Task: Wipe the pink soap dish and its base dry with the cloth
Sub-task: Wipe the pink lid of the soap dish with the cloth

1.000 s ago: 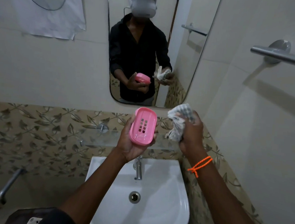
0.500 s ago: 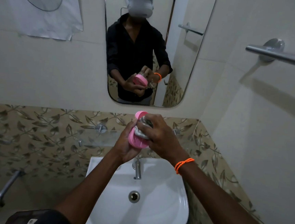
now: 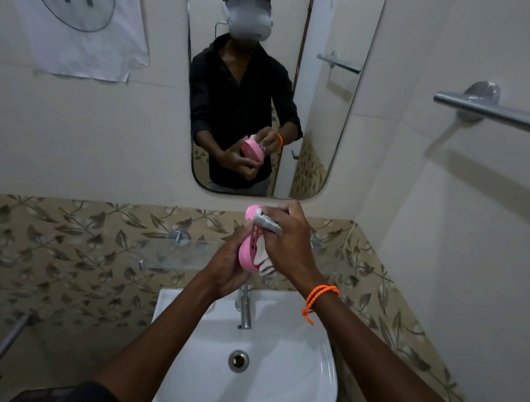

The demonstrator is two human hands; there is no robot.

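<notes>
Since a second ago our right hand (image 3: 288, 244) has crossed over from beside the dish (image 3: 251, 247) and now presses the cloth (image 3: 265, 233) into its slotted face. From the head view, our left hand (image 3: 227, 268) is closed around the dish from behind, holding it on edge above the sink (image 3: 289, 379) and tap (image 3: 245, 308). Our right fingers are bunched tight on the cloth. An orange cord (image 3: 319, 297) circles the right wrist.

You're in dim, flat light. The towel bar (image 3: 501, 116), up right of your hands (image 3: 288, 244), throws a soft shadow down the wall (image 3: 448, 217). The basin (image 3: 289, 379) below them has a pale sheen. Straight lines bow toward the edges.
</notes>
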